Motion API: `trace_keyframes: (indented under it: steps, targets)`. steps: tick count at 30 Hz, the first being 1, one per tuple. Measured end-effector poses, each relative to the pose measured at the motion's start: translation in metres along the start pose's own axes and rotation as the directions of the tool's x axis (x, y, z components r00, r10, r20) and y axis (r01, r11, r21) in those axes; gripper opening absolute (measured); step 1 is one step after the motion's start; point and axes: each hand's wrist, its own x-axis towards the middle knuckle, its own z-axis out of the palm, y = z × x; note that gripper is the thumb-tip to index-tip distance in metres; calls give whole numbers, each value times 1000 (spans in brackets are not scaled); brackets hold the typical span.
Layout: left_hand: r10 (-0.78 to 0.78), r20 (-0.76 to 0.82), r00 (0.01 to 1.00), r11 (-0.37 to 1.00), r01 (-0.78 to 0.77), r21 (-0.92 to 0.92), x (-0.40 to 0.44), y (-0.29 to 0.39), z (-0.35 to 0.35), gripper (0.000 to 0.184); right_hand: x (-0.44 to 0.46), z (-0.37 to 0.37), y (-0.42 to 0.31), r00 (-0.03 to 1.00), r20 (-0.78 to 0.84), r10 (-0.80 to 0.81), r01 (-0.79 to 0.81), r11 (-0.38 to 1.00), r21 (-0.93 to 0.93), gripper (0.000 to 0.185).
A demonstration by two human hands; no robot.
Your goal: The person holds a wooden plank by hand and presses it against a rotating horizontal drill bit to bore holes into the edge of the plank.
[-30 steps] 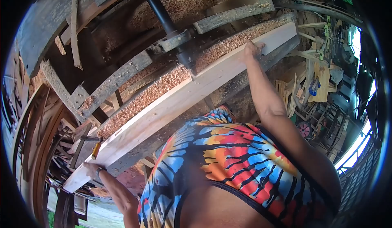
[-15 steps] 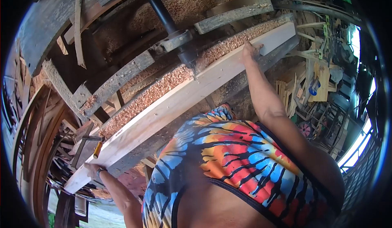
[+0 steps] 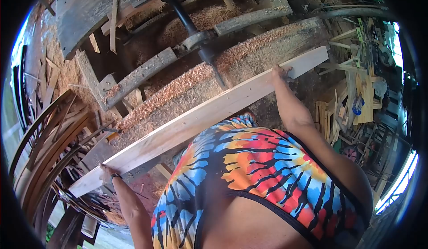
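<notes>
A long pale wooden plank [image 3: 200, 115] lies slantwise across the view, between my body and a machine. My left hand [image 3: 107, 174] grips its lower left end, a dark band on the wrist. Toward the upper right end, my right hand [image 3: 281, 72] is closed over the plank's far edge. A thin drill-like bit [image 3: 218, 76] on a dark shaft [image 3: 183, 17] points at the plank's far edge, near its middle; whether they touch I cannot tell. Wood shavings [image 3: 165, 95] form a ridge on the dusty worktable [image 3: 254, 68] beyond the plank.
A worn wooden frame [image 3: 142, 77] spans the machine beyond the shavings. Curved wooden strips [image 3: 40, 146] are stacked at the left. A yellow handle [image 3: 111, 137] lies near the table's left end. Wood pieces [image 3: 365, 93] and clutter fill the right side.
Both hands have drawn the plank toward my body, away from the ridge of shavings. More of the bit and the dusty tabletop now shows. The camera view has shifted slightly.
</notes>
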Motion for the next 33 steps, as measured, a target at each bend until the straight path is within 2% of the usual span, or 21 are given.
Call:
trace_keyframes:
  steps: [1, 4, 5, 7, 11, 13, 14, 16, 17, 18, 19, 21, 23, 25, 27, 28, 29, 30, 31, 32, 33]
  targets:
    - [30, 5, 1000, 998, -30, 60, 15, -14, 6, 136, -6, -3, 11, 1000, 4, 19, -19, 999, 36, 122]
    - [41, -3, 999, 999, -40, 33, 10, -11, -18, 121, -19, 2, 36, 1000, -2, 25, -25, 999, 21, 125]
    - [44, 125, 991, 998, -49, 38, 3, -8, -40, 134, -24, 6, 42, 1000, -6, 18, -18, 1000, -7, 124]
    - [29, 170, 985, 986, -56, 158, 24, -7, -59, 128, -56, 3, 48, 1000, 8, 17, -17, 999, 27, 113]
    - [127, 323, 938, 992, -115, -55, 88, -42, -60, 125, -110, -1, 66, 985, 125, -121, 129, 990, -58, 105]
    - [177, 402, 898, 979, -121, -162, 84, -51, -40, 124, -116, -2, 75, 960, 252, -123, 128, 992, -1, 105]
    - [271, 339, 901, 962, -266, -60, 70, -55, -23, 122, -116, -5, 86, 926, 335, -176, 173, 984, 40, 107]
    - [461, 238, 855, 847, -504, 168, 24, -65, 9, 118, -109, -42, 98, 904, 390, -176, 118, 979, 167, 108]
    - [485, 207, 850, 824, -523, 219, -12, -70, 21, 114, -97, -58, 96, 889, 418, -185, 95, 969, 228, 108]
    - [509, 177, 842, 797, -539, 274, -60, -74, 31, 110, -60, -66, 98, 909, 320, -268, 222, 960, 174, 106]
    - [537, 149, 830, 762, -553, 336, -107, -78, 37, 106, -14, -71, 100, 911, 244, -333, 323, 943, 79, 104]
    - [574, 158, 804, 751, -593, 289, -195, -70, 32, 104, 86, -77, 101, 878, 117, -464, 477, 869, -128, 101]
    - [617, 208, 759, 697, -650, 303, -262, -65, 25, 99, 181, -90, 102, 846, 130, -517, 512, 856, 72, 89]
    - [651, 221, 726, 659, -685, 310, -327, -68, 21, 92, 190, -149, 75, 890, 161, -426, 431, 902, 6, 81]
    - [703, 535, 469, 108, -813, 572, -380, -60, -2, 87, 307, -114, 79, 850, 9, -526, 525, 846, -95, 80]
    - [782, 405, 474, 324, -864, 384, -401, -66, 2, 86, 288, -143, 62, 890, 19, -456, 448, 865, -225, 80]
    - [830, 247, 501, 480, -865, 143, -424, -69, 11, 85, 346, -129, 65, 866, 30, -499, 497, 853, -159, 84]
    - [790, 279, 547, 537, -835, 118, -457, -55, -4, 87, 356, -138, 57, 892, 52, -448, 449, 870, -204, 90]
    - [748, 309, 588, 593, -800, 88, -486, -39, -16, 89, 386, -134, 57, 872, 19, -489, 476, 840, -259, 99]
    - [765, 297, 571, 578, -813, 74, -497, -37, -12, 91, 409, -132, 54, 864, 4, -504, 478, 816, -324, 104]
    - [785, 288, 549, 559, -828, 55, -504, -38, -8, 94, 419, -136, 52, 883, 46, -467, 462, 847, -261, 106]
